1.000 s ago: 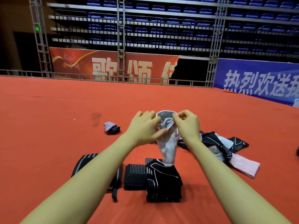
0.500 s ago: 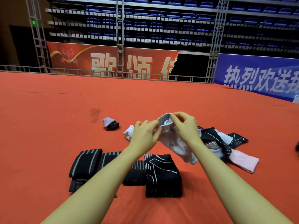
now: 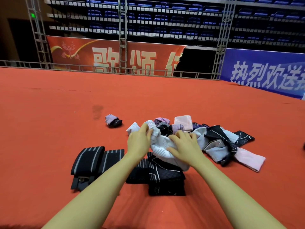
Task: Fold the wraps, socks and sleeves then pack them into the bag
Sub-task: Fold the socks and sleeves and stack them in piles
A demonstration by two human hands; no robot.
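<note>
A white sleeve (image 3: 160, 150) lies bunched on the red carpet, partly over folded black pieces. My left hand (image 3: 138, 140) grips its upper left end with curled fingers. My right hand (image 3: 184, 145) rests on top of it, fingers spread and slightly bent. Near me lie folded black striped wraps (image 3: 90, 160) and a folded black sleeve stack (image 3: 165, 179). To the right sits a loose pile of black, white and pink sleeves (image 3: 219, 141), with purple and pink socks (image 3: 162, 121) behind. No bag is in view.
A small rolled purple-and-black sock pair (image 3: 113, 120) lies apart to the left. The red carpet (image 3: 49, 121) stretches wide around; a metal rail and banners (image 3: 115, 57) bound its far edge. A dark stain (image 3: 97, 111) marks the carpet.
Both hands have come down from chest height, bringing the white sleeve from hanging upright to lying bunched on the carpet. The camera has tilted down and nearer.
</note>
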